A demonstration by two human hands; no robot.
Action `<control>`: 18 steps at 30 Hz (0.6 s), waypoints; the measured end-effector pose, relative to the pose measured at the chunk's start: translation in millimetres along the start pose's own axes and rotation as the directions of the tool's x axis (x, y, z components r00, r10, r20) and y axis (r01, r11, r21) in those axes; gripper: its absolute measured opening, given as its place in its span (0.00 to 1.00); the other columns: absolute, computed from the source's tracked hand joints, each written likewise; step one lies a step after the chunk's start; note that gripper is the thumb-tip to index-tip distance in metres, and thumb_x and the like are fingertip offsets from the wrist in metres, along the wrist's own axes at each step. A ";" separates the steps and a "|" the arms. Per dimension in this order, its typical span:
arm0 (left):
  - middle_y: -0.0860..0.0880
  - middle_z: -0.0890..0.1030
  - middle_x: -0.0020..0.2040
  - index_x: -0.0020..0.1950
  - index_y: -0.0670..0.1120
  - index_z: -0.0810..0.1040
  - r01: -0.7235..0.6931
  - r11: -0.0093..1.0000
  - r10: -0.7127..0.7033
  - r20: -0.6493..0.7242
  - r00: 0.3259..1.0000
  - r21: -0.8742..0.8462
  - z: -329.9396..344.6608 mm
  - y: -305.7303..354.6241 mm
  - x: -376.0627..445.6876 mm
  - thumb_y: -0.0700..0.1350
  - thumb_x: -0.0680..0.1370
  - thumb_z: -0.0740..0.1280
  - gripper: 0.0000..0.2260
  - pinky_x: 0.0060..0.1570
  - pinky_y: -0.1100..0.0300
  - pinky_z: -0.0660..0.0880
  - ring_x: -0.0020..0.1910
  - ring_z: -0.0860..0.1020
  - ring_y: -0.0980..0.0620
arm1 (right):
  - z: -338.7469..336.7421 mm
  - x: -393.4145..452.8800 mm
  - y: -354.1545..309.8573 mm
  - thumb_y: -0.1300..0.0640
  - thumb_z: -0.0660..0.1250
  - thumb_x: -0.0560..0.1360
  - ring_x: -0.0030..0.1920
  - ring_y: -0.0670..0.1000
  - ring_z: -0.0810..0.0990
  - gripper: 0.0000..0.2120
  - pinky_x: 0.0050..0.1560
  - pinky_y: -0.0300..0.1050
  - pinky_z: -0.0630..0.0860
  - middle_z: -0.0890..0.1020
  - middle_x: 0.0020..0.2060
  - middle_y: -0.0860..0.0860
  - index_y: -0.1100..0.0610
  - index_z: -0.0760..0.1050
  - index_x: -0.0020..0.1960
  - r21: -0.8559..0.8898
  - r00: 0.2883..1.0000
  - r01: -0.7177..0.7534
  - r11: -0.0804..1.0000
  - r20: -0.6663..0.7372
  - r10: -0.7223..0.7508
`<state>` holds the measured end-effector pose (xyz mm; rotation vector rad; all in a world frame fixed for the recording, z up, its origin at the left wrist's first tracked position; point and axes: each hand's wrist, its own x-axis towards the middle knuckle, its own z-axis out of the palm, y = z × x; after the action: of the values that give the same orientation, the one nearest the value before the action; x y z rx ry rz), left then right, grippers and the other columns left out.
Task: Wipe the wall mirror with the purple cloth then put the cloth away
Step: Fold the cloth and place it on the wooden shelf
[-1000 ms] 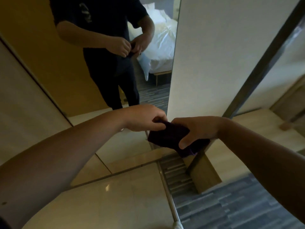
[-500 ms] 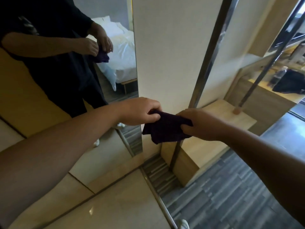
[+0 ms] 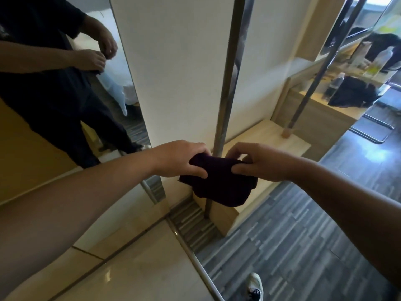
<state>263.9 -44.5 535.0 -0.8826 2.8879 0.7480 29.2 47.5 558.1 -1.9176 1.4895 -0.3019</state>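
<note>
Cloth (image 3: 219,183) stretches sideways, top edge pinched in left hand (image 3: 184,158) and right hand (image 3: 258,162) grip, hanging down.

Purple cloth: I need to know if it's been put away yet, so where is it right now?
Not put away: the purple cloth hangs mid-frame in the head view, pinched between the left hand and right hand, in front of the metal pole.

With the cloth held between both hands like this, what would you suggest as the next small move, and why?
Probably carry the purple cloth right, towards the wooden shelf. Both the left hand and right hand pinch it in the air, clear of the wall mirror, as if folding it to put it away.
</note>
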 end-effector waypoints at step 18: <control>0.53 0.79 0.52 0.59 0.51 0.77 0.153 0.975 -0.171 0.104 0.980 0.163 123.8 12.0 223.9 0.57 0.82 0.60 0.13 0.47 0.54 0.74 0.51 0.78 0.52 | -44.3 56.6 266.4 0.53 0.55 0.83 0.45 0.46 0.77 0.13 0.41 0.39 0.71 0.78 0.49 0.46 0.47 0.72 0.65 -0.438 0.962 0.147 0.887 0.273 -0.025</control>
<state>56.3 -95.8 394.0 -1.0038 2.6877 0.5348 -181.3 -51.2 409.6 -2.2877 1.3800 0.2858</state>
